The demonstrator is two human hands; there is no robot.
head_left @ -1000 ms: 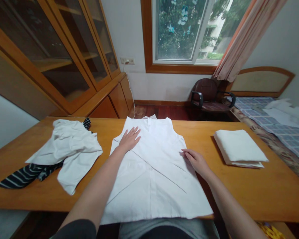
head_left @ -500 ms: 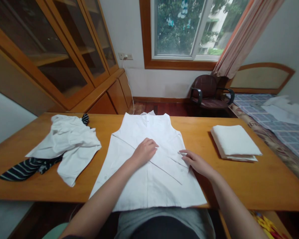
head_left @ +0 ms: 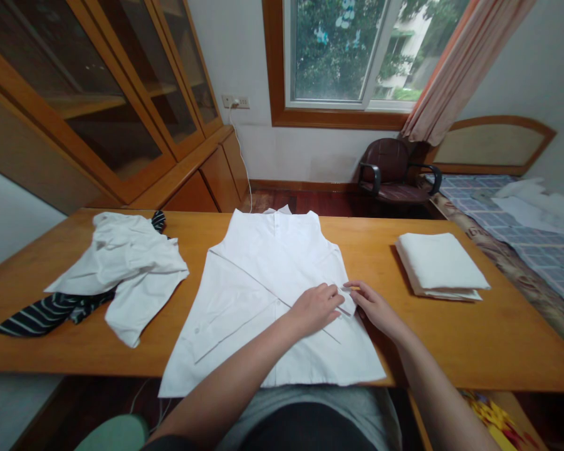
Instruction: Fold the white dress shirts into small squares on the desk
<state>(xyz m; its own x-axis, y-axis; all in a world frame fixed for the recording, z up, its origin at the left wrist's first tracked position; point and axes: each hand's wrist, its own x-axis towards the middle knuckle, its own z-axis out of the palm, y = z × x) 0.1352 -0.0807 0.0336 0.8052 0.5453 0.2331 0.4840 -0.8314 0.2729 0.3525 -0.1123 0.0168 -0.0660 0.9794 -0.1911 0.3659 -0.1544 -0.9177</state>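
Note:
A white shirt [head_left: 263,275] lies flat and face down on the wooden table [head_left: 474,338], sleeves folded across its back. My left hand [head_left: 314,308] rests on the shirt near its right edge, fingers curled at a folded sleeve end. My right hand [head_left: 373,304] sits just beside it at the shirt's right edge, fingertips pinching the cloth there. The two hands nearly touch.
A crumpled white shirt [head_left: 126,263] with a dark striped tie [head_left: 42,315] lies at the table's left. A folded white stack [head_left: 439,266] sits at the right. A wooden cabinet [head_left: 122,106], a dark armchair [head_left: 395,172] and a bed [head_left: 531,232] stand beyond.
My left hand slid from the shirt's upper left across to its right edge, next to my right hand. The right hand stayed put.

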